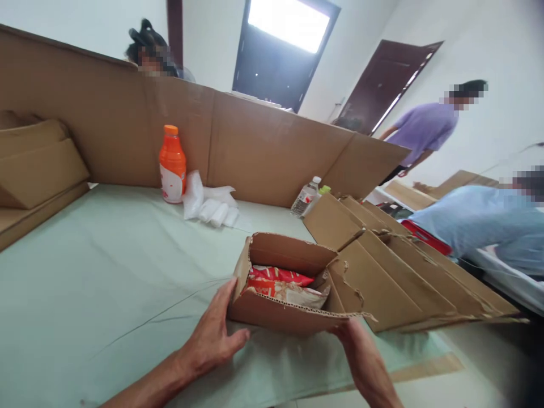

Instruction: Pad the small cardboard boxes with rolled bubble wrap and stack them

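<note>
An open cardboard box (293,317) sits in front of me, tilted a little, with its top flaps up. Inside lie a red snack bag (283,275) and a red and beige bag (297,294). My left hand (219,334) grips the box's left side, the thumb out along the near face and the fingertips behind the edge. Under the near right corner, my right hand (351,334) supports the box; its fingers are hidden beneath the cardboard.
Folded cardboard boxes (395,272) lean at the right. An orange bottle (172,164), white plastic wrap (212,204) and a clear bottle (305,198) stand along a cardboard partition (263,147). More cardboard (38,164) is at left. Other people (425,127) are beyond the pale green tabletop (127,272).
</note>
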### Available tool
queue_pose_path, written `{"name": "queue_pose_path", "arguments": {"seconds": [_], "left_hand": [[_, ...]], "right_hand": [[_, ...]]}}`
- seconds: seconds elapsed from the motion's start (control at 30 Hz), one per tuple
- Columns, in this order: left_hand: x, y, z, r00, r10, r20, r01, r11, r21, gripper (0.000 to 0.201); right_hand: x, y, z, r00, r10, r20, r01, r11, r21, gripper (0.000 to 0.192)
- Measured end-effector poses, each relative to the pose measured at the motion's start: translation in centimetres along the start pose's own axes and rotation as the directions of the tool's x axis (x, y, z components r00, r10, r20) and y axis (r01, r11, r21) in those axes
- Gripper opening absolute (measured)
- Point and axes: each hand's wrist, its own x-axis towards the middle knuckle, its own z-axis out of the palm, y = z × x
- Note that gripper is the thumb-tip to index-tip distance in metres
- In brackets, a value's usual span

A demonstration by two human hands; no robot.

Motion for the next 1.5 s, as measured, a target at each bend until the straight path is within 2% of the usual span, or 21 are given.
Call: {"name": "queue_pose_path", "arguments": {"seconds": [0.1, 0.17, 0.23, 0.33, 0.4, 0.47, 0.53, 0.6, 0.7, 0.8, 0.9, 0.97, 1.03, 1.1, 1.17, 1.2, 1.27, 1.33, 1.4, 1.43, 1.5], "left_hand": [[0.1, -0.5, 0.8, 0.996, -0.05, -0.069, 0.045, 0.996, -0.077, 0.091], [0.3, -0.9, 0.2, 0.985, -0.086, -0.149, 0.07, 0.991, -0.114, 0.089], [0.7, -1.3, -1.6, 0.964, -0.129, -0.235, 0.094, 0.983, -0.155, 0.085], [1.6, -1.7, -6.2, 0.916, -0.216, -0.339, 0.145, 0.964, -0.222, 0.079], [2.1, -2.0, -9.8, 0.868, -0.279, -0.412, 0.183, 0.949, -0.258, 0.078], [2.1, -2.6, -12.7, 0.798, -0.325, -0.507, 0.201, 0.937, -0.284, 0.075], [1.8, -3.4, -14.5, 0.718, -0.348, -0.603, 0.201, 0.933, -0.3, 0.07], [1.3, -4.1, -15.1, 0.654, -0.359, -0.666, 0.192, 0.93, -0.314, 0.063], [1.0, -4.9, -14.8, 0.617, -0.367, -0.696, 0.17, 0.926, -0.338, 0.059], [1.1, -5.3, -14.4, 0.631, -0.374, -0.679, 0.168, 0.921, -0.351, 0.062], [1.3, -5.7, -14.4, 0.637, -0.383, -0.669, 0.199, 0.92, -0.337, 0.066], [1.2, -6.2, -14.4, 0.644, -0.387, -0.66, 0.234, 0.921, -0.311, 0.066], [1.1, -6.5, -14.2, 0.646, -0.382, -0.661, 0.274, 0.924, -0.266, 0.065], [1.0, -6.7, -13.9, 0.634, -0.366, -0.681, 0.305, 0.928, -0.215, 0.064], [0.9, -6.9, -13.6, 0.625, -0.354, -0.695, 0.312, 0.93, -0.193, 0.063], [0.9, -7.0, -13.5, 0.625, -0.356, -0.695, 0.314, 0.929, -0.193, 0.061], [0.7, -7.3, -13.4, 0.626, -0.375, -0.683, 0.33, 0.922, -0.204, 0.057], [0.6, -7.6, -13.5, 0.627, -0.388, -0.675, 0.358, 0.914, -0.193, 0.053], [0.5, -8.0, -13.9, 0.631, -0.373, -0.68, 0.351, 0.919, -0.178, 0.055], [0.5, -8.2, -14.1, 0.636, -0.361, -0.682, 0.336, 0.925, -0.177, 0.058], [0.6, -8.4, -14.6, 0.657, -0.357, -0.664, 0.311, 0.931, -0.192, 0.063]], "right_hand": [[-0.3, 0.6, 2.8, 0.996, 0.07, 0.058, -0.076, 0.991, 0.11, 0.041], [-0.2, 0.1, 4.6, 0.992, 0.079, 0.094, -0.093, 0.984, 0.154, 0.041], [0.4, -0.5, 6.8, 0.985, 0.081, 0.152, -0.108, 0.978, 0.178, 0.045], [1.6, -1.3, 11.7, 0.959, 0.065, 0.275, -0.124, 0.971, 0.203, 0.058], [2.4, -2.0, 15.7, 0.927, 0.026, 0.373, -0.111, 0.971, 0.21, 0.063], [3.1, -2.7, 19.5, 0.876, -0.027, 0.482, -0.086, 0.974, 0.211, 0.063], [3.7, -3.3, 22.5, 0.82, -0.069, 0.568, -0.061, 0.977, 0.207, 0.058], [4.6, -3.6, 24.2, 0.777, -0.106, 0.621, 0.003, 0.986, 0.165, 0.053], [7.3, -3.5, 24.6, 0.769, -0.177, 0.614, 0.217, 0.976, 0.009, 0.047], [12.1, -3.6, 24.3, 0.797, -0.251, 0.55, 0.376, 0.918, -0.124, 0.041], [17.9, -4.8, 25.3, 0.803, -0.347, 0.484, 0.504, 0.829, -0.242, 0.032], [21.4, -5.9, 27.1, 0.77, -0.417, 0.484, 0.599, 0.733, -0.322, 0.028], [24.1, -6.8, 29.5, 0.709, -0.464, 0.531, 0.687, 0.624, -0.373, 0.025], [26.1, -7.6, 32.0, 0.64, -0.478, 0.602, 0.758, 0.522, -0.391, 0.025], [27.4, -8.2, 34.1, 0.59, -0.476, 0.652, 0.802, 0.442, -0.402, 0.028], [27.9, -8.6, 34.8, 0.579, -0.478, 0.66, 0.812, 0.412, -0.414, 0.031], [28.8, -9.7, 35.4, 0.588, -0.501, 0.635, 0.809, 0.37, -0.458, 0.039], [29.5, -11.3, 34.6, 0.623, -0.548, 0.559, 0.778, 0.353, -0.52, 0.046], [29.6, -12.9, 32.4, 0.658, -0.602, 0.453, 0.729, 0.356, -0.585, 0.051], [29.2, -13.6, 30.8, 0.66, -0.641, 0.391, 0.71, 0.363, -0.603, 0.052], [27.3, -14.2, 27.2, 0.609, -0.744, 0.275, 0.717, 0.368, -0.592, 0.049]]}}
